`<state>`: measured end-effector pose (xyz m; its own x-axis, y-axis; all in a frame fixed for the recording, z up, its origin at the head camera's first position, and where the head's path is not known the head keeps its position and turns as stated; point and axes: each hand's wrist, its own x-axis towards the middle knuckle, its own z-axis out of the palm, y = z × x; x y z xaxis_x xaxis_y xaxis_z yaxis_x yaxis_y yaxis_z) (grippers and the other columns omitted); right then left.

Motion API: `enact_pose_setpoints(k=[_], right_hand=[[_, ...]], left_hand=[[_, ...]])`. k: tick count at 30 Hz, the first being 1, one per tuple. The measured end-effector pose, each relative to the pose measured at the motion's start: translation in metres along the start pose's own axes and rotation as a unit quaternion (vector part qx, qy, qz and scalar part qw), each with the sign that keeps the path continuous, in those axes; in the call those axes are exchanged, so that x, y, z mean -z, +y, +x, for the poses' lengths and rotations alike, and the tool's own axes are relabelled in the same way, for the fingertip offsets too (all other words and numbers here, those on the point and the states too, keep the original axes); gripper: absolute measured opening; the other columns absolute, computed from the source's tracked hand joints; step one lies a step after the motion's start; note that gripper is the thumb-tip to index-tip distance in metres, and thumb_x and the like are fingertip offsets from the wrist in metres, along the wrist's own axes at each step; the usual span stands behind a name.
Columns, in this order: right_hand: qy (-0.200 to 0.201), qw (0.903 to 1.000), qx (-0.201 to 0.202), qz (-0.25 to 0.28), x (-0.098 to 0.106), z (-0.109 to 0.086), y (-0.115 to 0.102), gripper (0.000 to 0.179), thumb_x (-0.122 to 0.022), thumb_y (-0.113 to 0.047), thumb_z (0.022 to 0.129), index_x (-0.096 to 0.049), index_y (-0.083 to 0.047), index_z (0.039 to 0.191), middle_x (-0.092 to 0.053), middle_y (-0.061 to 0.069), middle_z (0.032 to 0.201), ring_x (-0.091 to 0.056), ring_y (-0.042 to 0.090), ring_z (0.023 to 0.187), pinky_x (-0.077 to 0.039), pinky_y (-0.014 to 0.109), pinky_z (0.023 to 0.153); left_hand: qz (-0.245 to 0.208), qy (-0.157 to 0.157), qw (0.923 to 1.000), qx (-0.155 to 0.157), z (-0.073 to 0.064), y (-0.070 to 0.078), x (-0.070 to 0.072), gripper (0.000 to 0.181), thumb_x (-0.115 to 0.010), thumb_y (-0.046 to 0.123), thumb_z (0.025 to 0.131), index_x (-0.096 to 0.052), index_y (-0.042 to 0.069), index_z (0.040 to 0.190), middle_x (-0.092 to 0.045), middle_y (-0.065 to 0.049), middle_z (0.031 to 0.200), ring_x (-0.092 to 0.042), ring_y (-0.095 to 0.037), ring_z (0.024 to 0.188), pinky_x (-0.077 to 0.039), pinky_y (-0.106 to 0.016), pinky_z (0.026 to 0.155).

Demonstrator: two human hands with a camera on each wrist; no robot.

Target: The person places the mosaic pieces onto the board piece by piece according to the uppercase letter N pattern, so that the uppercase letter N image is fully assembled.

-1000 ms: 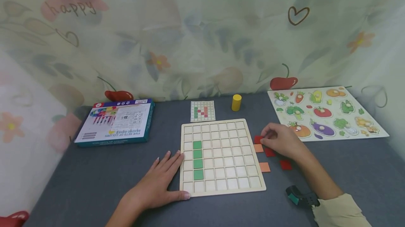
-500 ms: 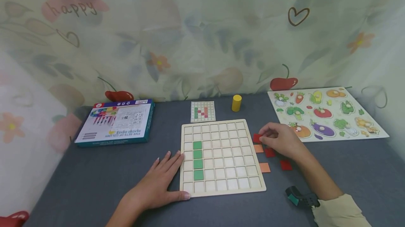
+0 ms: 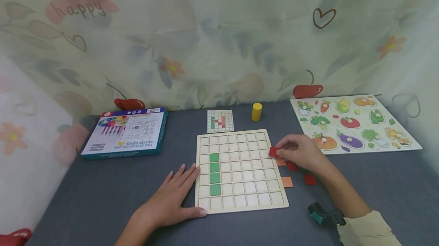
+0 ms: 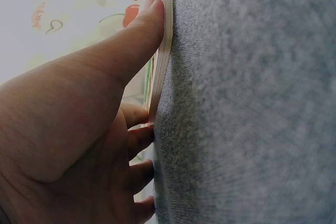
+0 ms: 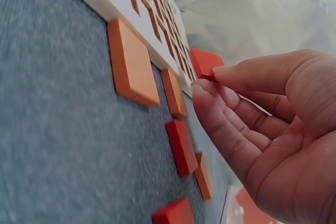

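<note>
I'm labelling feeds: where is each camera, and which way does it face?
Head: on the head, facing forward and down; shows the grid board, left hand and right hand.
Left wrist: on that wrist, facing the left hand at the board's edge; right hand beyond.
Right wrist: on that wrist, facing the right hand pinching a red tile.
Shared: head and right wrist both show that tile.

Green tiles (image 3: 215,177) number four, red tiles (image 5: 180,148) three, orange tiles (image 5: 133,69) three.
</note>
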<state>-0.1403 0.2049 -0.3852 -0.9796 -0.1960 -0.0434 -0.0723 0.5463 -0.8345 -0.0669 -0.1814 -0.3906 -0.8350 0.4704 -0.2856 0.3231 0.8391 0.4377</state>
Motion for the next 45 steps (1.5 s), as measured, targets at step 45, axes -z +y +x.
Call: enact_pose_setpoints(k=[45], right_hand=[[-0.134,0.9900,0.044,0.004,-0.080,0.032,-0.051,0.005,-0.076,-0.004,0.086,-0.075,-0.009,0.086,-0.070,-0.001,0.080,-0.064,0.015,0.072,-0.054,0.031,0.069]], left_hand=[[0.003,-0.004,1.0000,0.004,0.001,-0.003,-0.003,0.111,-0.058,0.081,0.078,-0.020,0.020,0.162,-0.017,0.000,0.166,-0.009,-0.033,0.152,-0.008,-0.063,0.116]])
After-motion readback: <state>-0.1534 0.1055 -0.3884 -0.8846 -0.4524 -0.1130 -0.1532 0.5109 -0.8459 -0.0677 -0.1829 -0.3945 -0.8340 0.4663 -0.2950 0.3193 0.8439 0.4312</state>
